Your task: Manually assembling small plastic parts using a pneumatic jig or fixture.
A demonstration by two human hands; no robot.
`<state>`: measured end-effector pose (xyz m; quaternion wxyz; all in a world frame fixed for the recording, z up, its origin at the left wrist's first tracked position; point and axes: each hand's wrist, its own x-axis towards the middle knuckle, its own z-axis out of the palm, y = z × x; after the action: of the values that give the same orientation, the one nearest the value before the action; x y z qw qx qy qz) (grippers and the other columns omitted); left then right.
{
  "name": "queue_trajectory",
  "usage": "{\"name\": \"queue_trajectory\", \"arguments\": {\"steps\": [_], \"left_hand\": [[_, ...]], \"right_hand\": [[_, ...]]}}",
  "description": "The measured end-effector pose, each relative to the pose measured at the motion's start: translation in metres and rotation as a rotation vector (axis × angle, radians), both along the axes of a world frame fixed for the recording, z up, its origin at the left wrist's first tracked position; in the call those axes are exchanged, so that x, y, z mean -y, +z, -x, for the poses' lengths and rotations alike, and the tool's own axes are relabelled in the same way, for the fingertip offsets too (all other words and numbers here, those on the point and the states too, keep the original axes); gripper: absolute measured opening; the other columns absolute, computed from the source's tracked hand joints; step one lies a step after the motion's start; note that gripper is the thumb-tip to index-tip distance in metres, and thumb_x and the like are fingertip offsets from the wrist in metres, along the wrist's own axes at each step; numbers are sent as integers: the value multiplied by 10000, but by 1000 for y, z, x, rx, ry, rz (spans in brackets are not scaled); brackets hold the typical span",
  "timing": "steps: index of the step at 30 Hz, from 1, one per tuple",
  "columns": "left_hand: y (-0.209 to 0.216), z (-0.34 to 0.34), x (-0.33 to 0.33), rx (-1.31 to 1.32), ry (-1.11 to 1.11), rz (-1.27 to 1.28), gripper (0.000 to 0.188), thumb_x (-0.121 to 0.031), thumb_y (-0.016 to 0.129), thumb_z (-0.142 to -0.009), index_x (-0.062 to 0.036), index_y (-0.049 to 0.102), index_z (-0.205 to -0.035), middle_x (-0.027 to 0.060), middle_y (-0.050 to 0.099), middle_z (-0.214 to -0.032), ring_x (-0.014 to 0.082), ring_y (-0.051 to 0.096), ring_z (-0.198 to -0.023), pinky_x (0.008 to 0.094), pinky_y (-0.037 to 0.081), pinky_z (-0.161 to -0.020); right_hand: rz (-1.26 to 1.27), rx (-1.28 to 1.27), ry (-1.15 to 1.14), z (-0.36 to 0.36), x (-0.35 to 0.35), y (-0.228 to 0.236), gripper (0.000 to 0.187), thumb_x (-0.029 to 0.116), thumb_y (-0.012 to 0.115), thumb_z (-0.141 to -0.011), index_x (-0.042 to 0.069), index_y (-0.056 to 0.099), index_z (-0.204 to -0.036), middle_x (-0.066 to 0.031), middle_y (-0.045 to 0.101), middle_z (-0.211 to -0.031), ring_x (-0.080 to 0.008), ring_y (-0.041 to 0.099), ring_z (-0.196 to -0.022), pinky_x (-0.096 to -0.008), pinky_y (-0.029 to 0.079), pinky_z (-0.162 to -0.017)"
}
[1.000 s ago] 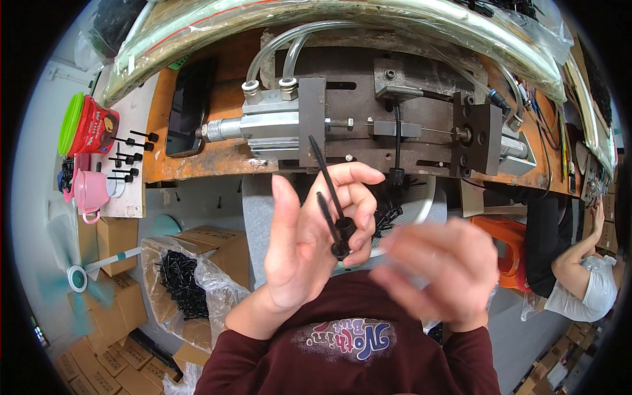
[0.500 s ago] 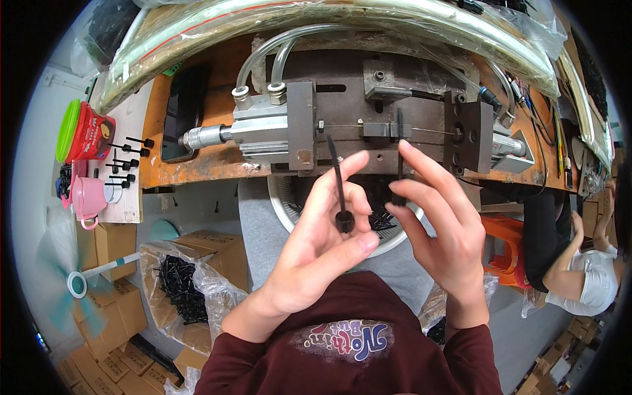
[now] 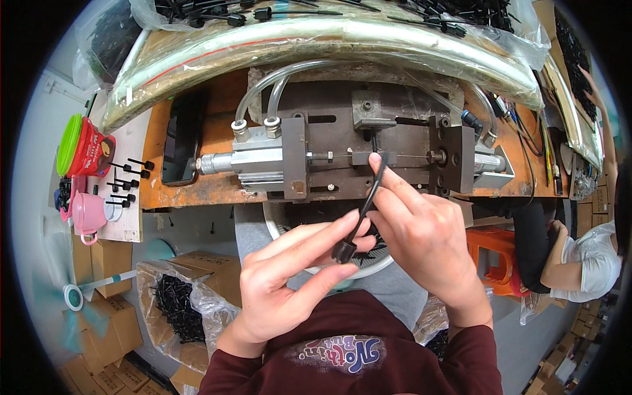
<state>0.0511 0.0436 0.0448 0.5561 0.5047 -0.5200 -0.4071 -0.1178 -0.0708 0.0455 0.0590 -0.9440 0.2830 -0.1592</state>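
My left hand (image 3: 289,276) pinches a thin black rod with a knobbed end (image 3: 343,250). The rod slants up to the right, its upper part passing in front of my right hand's fingers. My right hand (image 3: 424,237) is at the metal fixture (image 3: 322,178), index fingertip against the small dark block (image 3: 388,158) in its middle. A second slim black rod (image 3: 374,141) shows just beyond that fingertip, below the bracket (image 3: 367,115); its lower part is hidden behind my right hand. A thin metal pin runs sideways into the block from each end.
Air cylinders (image 3: 260,158) with clear hoses flank the fixture. A phone (image 3: 181,141) lies to the left, beside several knobbed rods (image 3: 125,184) and a pink cup (image 3: 87,207). Below my hands is a white basket (image 3: 273,220). A bag of black parts (image 3: 178,309) stands lower left; a co-worker (image 3: 576,263) sits right.
My right hand has brought its rod to the block in the fixture. My left hand has moved lower, its rod now tilted to the right. The view has shifted slightly.
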Motion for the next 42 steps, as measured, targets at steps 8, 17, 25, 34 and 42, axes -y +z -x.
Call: {"name": "queue_trajectory", "arguments": {"steps": [8, 17, 25, 34, 42], "left_hand": [[-3, -2, 11, 481, 215, 226, 358, 1, 841, -642, -49, 746, -983, 165, 647, -1199, 193, 656, -928, 294, 564, -756], [-32, 24, 47, 911, 199, 358, 250, -89, 777, -708, -20, 683, -930, 151, 653, -1235, 241, 684, -849, 314, 552, -766], [-31, 24, 57, 1009, 209, 350, 252, -113, 777, -712, -32, 674, -927, 136, 652, -1246, 205, 659, -685, 296, 526, -645], [-31, 24, 56, 1014, 197, 317, 244, -124, 783, -714, -50, 675, -920, 117, 656, -1244, 201, 653, -640, 291, 526, -625], [-34, 22, 56, 997, 191, 360, 239, -122, 776, -730, -53, 673, -935, 115, 652, -1252, 196, 651, -633, 289, 527, -621]], "right_hand": [[316, 368, -119, -5, 90, 64, 212, 66, 767, -765, 64, 706, -969, 9, 703, -935, -67, 549, -611, -211, 425, -515], [147, 152, -150, 1, 212, 64, 552, 490, 683, -869, 169, 592, -1308, -115, 627, -1172, -220, 593, -1045, -388, 487, -893], [179, 42, -23, -8, 211, 69, 352, 350, 634, -924, 68, 578, -1126, -104, 609, -1028, -244, 585, -1008, -369, 459, -898], [279, 122, 89, -12, 192, 67, 240, 185, 576, -951, 47, 511, -1136, -139, 621, -1032, -327, 605, -973, -400, 466, -905], [604, 56, -18, -6, 166, 60, 288, 104, 647, -838, 89, 610, -1123, -77, 633, -970, -282, 640, -859, -385, 514, -740]]}}
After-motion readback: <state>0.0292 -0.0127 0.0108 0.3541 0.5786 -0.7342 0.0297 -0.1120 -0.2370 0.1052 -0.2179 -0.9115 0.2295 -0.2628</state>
